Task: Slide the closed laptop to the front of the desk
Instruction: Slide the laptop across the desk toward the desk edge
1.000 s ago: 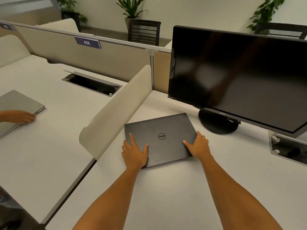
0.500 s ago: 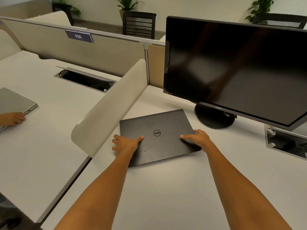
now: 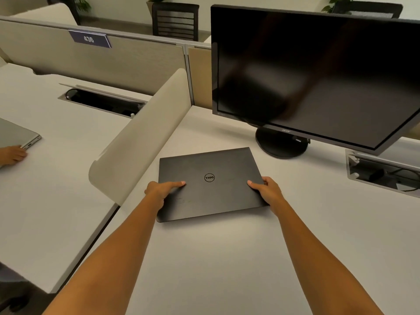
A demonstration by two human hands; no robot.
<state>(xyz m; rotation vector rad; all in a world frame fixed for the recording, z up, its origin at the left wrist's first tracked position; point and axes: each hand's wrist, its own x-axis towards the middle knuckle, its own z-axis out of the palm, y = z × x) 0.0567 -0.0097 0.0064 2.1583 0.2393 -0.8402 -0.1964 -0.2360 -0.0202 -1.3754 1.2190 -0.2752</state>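
A closed black laptop point(image 3: 211, 164) with a round logo lies flat on the white desk point(image 3: 222, 258), between the curved divider and the monitor stand. My left hand point(image 3: 159, 189) grips its left edge, thumb on top of the lid. My right hand point(image 3: 267, 189) holds the right edge the same way, thumb on the lid and fingers curled round the side. The fingers under the edges are hidden.
A large dark monitor point(image 3: 318, 73) on a round stand point(image 3: 280, 144) stands behind the laptop. A cream curved divider point(image 3: 141, 137) borders the desk's left side. A cable cut-out point(image 3: 384, 173) sits at the right. On the neighbouring desk another person's hand point(image 3: 12, 154) rests by a silver laptop point(image 3: 16, 135).
My hands shifted from lying flat on the lid's near corners to gripping the laptop's left and right edges. The laptop turned slightly and sits a little nearer to me.
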